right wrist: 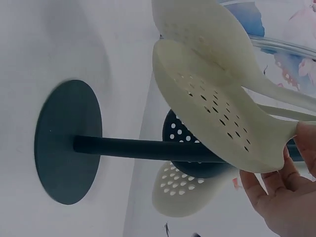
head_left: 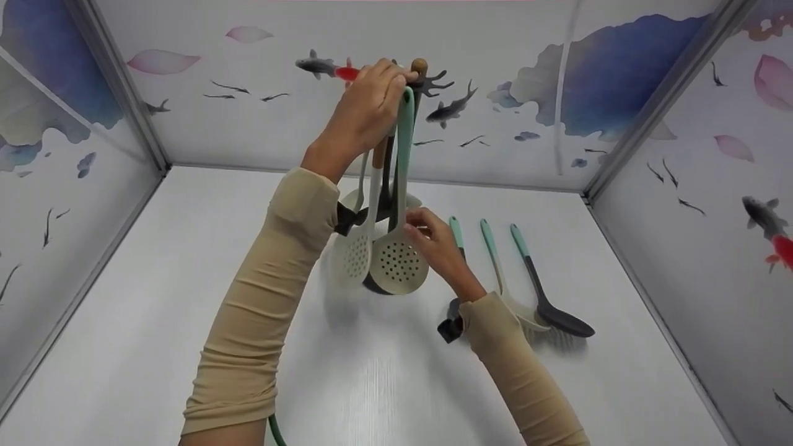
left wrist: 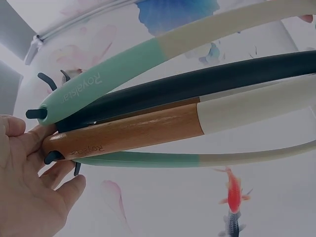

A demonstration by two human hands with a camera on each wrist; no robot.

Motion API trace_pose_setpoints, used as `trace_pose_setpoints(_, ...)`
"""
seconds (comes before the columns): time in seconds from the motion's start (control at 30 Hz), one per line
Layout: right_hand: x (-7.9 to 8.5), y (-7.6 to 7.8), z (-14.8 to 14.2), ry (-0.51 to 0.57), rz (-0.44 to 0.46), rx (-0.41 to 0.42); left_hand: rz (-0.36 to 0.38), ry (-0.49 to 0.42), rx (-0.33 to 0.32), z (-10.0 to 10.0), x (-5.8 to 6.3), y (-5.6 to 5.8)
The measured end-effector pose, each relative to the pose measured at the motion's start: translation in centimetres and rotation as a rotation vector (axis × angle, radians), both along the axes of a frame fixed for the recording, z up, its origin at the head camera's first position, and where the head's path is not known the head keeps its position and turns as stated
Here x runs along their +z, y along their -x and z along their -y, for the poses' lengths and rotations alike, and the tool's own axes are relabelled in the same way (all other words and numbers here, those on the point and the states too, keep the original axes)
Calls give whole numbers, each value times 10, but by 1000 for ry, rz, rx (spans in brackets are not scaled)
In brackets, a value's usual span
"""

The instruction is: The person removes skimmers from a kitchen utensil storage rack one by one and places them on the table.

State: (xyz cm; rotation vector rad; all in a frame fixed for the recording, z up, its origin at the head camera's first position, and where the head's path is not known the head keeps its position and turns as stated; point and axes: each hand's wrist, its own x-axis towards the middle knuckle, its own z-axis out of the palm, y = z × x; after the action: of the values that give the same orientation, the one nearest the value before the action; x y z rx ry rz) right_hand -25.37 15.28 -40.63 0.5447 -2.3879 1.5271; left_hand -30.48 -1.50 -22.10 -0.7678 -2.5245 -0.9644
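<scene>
Toward the far edge of the worktop (head_left: 155, 297), the left hand (head_left: 370, 99) has its fingers curled round the top of a utensil stand (right wrist: 133, 148); the right hand (head_left: 438, 244) pinches the neck of a hanging pale skimmer (head_left: 399, 265). Only the right wrist view shows the stand's round base (right wrist: 66, 168); only the left wrist view makes "Royalstar" legible on the skimmer's mint handle (left wrist: 108, 74)

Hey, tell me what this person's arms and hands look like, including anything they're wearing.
The left hand and right hand are ungloved. Plain tan sleeves cover both forearms: the left sleeve is creased, with bare arm past its lower end; the right sleeve is similar in colour. Small black devices stick out near both cuffs. A green cord shows beside the left sleeve.
</scene>
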Motion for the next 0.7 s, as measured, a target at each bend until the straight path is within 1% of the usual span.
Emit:
trace_pose_setpoints(0.23,0,-7,-3,1,-38,-2,8,-15,-2,0,0,-2)
trace_pose_setpoints(0.3,7,-12,0,0,-51,-23,7,-24,1,0,0,-2)
trace_pose_setpoints(0.43,13,-17,0,-8,-84,-66,23,-47,-2,1,0,-3)
trace_pose_setpoints(0.5,14,-19,-2,-6,-95,-72,35,-60,-4,1,0,-4)
trace_pose_setpoints(0.53,10,-17,-5,-1,-93,-72,41,-65,-4,1,-1,-4)
trace_pose_setpoints(0.6,11,-20,-9,10,-88,-68,43,-62,2,1,-1,-4)
trace_pose_setpoints(0.7,12,-25,-17,30,-86,-63,21,-32,9,0,0,-4)
